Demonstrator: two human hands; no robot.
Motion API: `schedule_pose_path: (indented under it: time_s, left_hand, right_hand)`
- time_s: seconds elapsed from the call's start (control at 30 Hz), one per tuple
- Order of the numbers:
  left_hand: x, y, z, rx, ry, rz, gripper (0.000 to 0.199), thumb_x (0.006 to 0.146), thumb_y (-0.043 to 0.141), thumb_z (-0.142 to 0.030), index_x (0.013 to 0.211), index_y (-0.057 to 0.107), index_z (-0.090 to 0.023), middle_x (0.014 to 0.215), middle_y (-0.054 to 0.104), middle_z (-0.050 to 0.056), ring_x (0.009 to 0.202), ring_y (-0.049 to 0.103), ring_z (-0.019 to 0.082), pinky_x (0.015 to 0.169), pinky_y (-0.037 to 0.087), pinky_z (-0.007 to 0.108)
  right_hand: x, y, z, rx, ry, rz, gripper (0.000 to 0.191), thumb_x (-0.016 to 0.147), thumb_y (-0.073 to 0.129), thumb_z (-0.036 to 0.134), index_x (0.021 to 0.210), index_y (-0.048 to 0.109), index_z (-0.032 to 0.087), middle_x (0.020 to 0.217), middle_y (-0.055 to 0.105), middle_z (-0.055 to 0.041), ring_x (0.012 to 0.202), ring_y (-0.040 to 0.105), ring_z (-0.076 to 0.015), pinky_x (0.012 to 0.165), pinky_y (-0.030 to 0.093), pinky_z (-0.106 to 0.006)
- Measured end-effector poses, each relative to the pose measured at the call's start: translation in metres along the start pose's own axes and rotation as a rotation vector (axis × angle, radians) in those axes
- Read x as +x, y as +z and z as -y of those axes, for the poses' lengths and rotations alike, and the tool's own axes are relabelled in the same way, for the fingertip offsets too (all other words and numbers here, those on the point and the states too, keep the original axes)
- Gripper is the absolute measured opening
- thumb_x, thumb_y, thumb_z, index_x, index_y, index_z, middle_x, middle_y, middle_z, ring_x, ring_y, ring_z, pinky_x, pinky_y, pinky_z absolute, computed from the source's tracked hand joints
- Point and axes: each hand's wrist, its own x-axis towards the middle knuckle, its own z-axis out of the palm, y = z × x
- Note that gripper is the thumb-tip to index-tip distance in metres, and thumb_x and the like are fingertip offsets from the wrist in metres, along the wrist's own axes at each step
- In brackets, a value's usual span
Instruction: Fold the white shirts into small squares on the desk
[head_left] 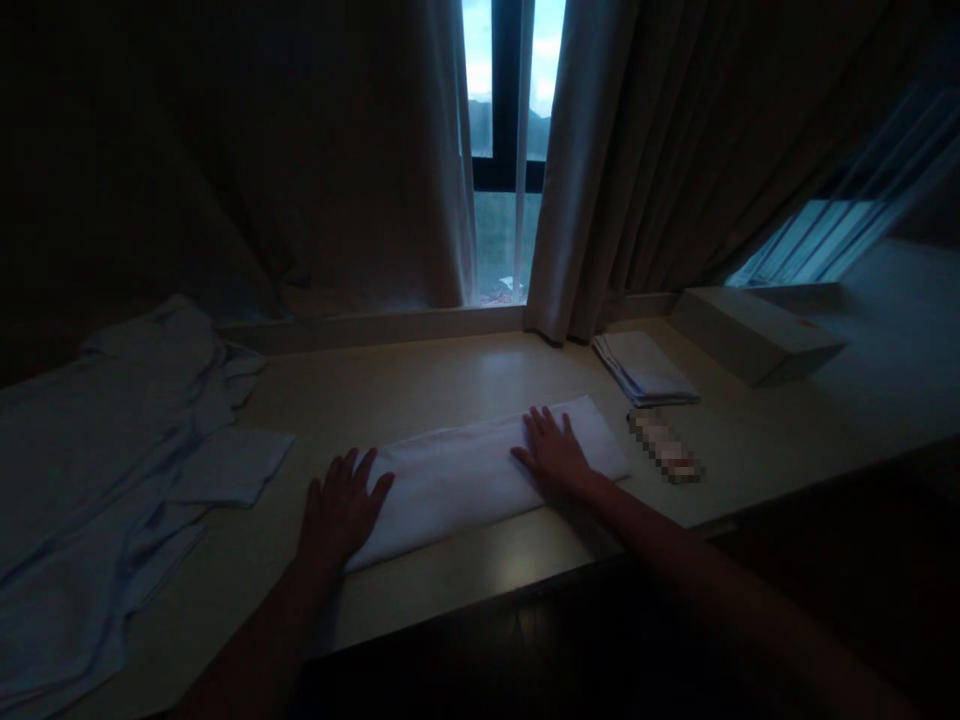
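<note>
A white cloth [457,480], folded into a long flat strip, lies on the table [517,570] in front of me. My left hand [339,510] rests at the cloth's left end, fingers spread, with the thumb over its edge. On the right part of the strip lies my right hand [553,448], palm down and fingers apart. Neither hand grips anything. The cloth's surface looks mostly smooth, though the dim light hides fine detail.
Loose white cloths [97,470] are heaped at the left. A folded cloth [646,368] lies at the back right, beside a box [757,335]. A blurred-out small item [665,445] is near my right hand. Curtains [592,180] hang behind, and the table's front edge drops off into darkness.
</note>
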Motion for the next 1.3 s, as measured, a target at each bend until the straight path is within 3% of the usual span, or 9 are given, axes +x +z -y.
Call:
schedule_pose_path:
  time_s: [0.1, 0.17, 0.27, 0.37, 0.43, 0.57, 0.7, 0.8, 1.3]
  left_hand:
    - [0.0, 0.0, 0.0, -0.004, -0.01, 0.014, 0.066, 0.093, 0.022, -0.055, 0.15, 0.027, -0.023, 0.157, 0.028, 0.011, 0.144, 0.02, 0.032, 0.111, 0.02, 0.055]
    - [0.001, 0.002, 0.001, 0.0, -0.024, 0.016, 0.066, 0.093, 0.022, -0.055, 0.15, 0.027, -0.023, 0.157, 0.028, 0.011, 0.145, 0.019, 0.031, 0.111, 0.02, 0.054]
    - [0.0, 0.004, 0.002, -0.001, -0.017, 0.013, 0.066, 0.092, 0.022, -0.056, 0.15, 0.027, -0.024, 0.157, 0.028, 0.01, 0.145, 0.019, 0.031, 0.111, 0.02, 0.054]
    - [-0.001, 0.004, 0.002, -0.007, 0.007, -0.007, 0.067, 0.093, 0.02, -0.056, 0.151, 0.025, -0.023, 0.157, 0.028, 0.01, 0.145, 0.018, 0.031, 0.111, 0.02, 0.054]
    - [-0.001, 0.004, 0.002, -0.013, 0.016, -0.018, 0.067, 0.093, 0.019, -0.056, 0.151, 0.026, -0.023, 0.157, 0.027, 0.011, 0.145, 0.018, 0.031, 0.111, 0.02, 0.055]
    - [0.001, 0.006, 0.003, -0.027, -0.003, -0.009, 0.067, 0.093, 0.019, -0.057, 0.15, 0.028, -0.023, 0.156, 0.029, 0.011, 0.144, 0.019, 0.032, 0.11, 0.021, 0.056]
    - [0.002, 0.009, 0.005, -0.028, -0.002, -0.022, 0.066, 0.093, 0.019, -0.056, 0.15, 0.026, -0.024, 0.157, 0.027, 0.01, 0.144, 0.019, 0.032, 0.111, 0.021, 0.054]
    - [0.001, 0.009, 0.004, -0.016, 0.025, -0.033, 0.067, 0.093, 0.02, -0.056, 0.151, 0.025, -0.023, 0.157, 0.026, 0.011, 0.144, 0.018, 0.032, 0.111, 0.022, 0.054]
    - [0.0, -0.001, -0.001, -0.033, -0.046, 0.035, 0.066, 0.093, 0.02, -0.058, 0.15, 0.026, -0.025, 0.158, 0.026, 0.008, 0.145, 0.018, 0.03, 0.112, 0.021, 0.053]
  right_hand:
    - [0.018, 0.012, 0.083, 0.12, -0.309, 0.048, 0.078, 0.093, 0.025, 0.068, 0.149, 0.031, 0.015, 0.156, 0.026, -0.011, 0.145, 0.017, -0.0285, 0.117, 0.012, -0.049]
    - [0.026, 0.025, 0.128, 0.162, -0.437, 0.019, 0.076, 0.092, 0.027, 0.069, 0.149, 0.03, 0.018, 0.156, 0.028, -0.0089, 0.145, 0.018, -0.0274, 0.117, 0.016, -0.048]
    - [0.035, 0.038, 0.151, 0.184, -0.442, 0.011, 0.074, 0.094, 0.027, 0.067, 0.149, 0.031, 0.017, 0.154, 0.031, -0.0091, 0.143, 0.023, -0.0271, 0.116, 0.019, -0.047]
    - [0.039, 0.039, 0.114, 0.17, -0.408, 0.034, 0.074, 0.093, 0.029, 0.067, 0.149, 0.031, 0.018, 0.154, 0.031, -0.0083, 0.143, 0.023, -0.0261, 0.117, 0.015, -0.045]
    - [0.04, 0.032, 0.068, 0.159, -0.375, 0.067, 0.072, 0.094, 0.026, 0.067, 0.15, 0.028, 0.022, 0.156, 0.028, -0.0058, 0.145, 0.02, -0.0242, 0.117, 0.013, -0.044]
    - [0.037, 0.015, -0.032, 0.068, -0.149, 0.121, 0.067, 0.096, 0.021, 0.063, 0.152, 0.023, 0.026, 0.158, 0.021, -0.0025, 0.146, 0.014, -0.0224, 0.117, 0.012, -0.043]
    - [0.034, 0.009, -0.09, -0.023, -0.007, 0.127, 0.063, 0.098, 0.022, 0.058, 0.152, 0.024, 0.025, 0.158, 0.021, -0.0019, 0.146, 0.015, -0.0215, 0.118, 0.009, -0.041]
    - [0.034, 0.013, -0.101, -0.043, 0.001, 0.092, 0.063, 0.098, 0.022, 0.057, 0.152, 0.024, 0.025, 0.158, 0.022, -0.0008, 0.146, 0.015, -0.0212, 0.118, 0.008, -0.041]
    - [0.036, 0.03, -0.108, -0.061, -0.027, -0.007, 0.068, 0.095, 0.019, 0.064, 0.15, 0.03, 0.025, 0.157, 0.026, -0.0047, 0.144, 0.022, -0.0268, 0.117, 0.013, -0.049]
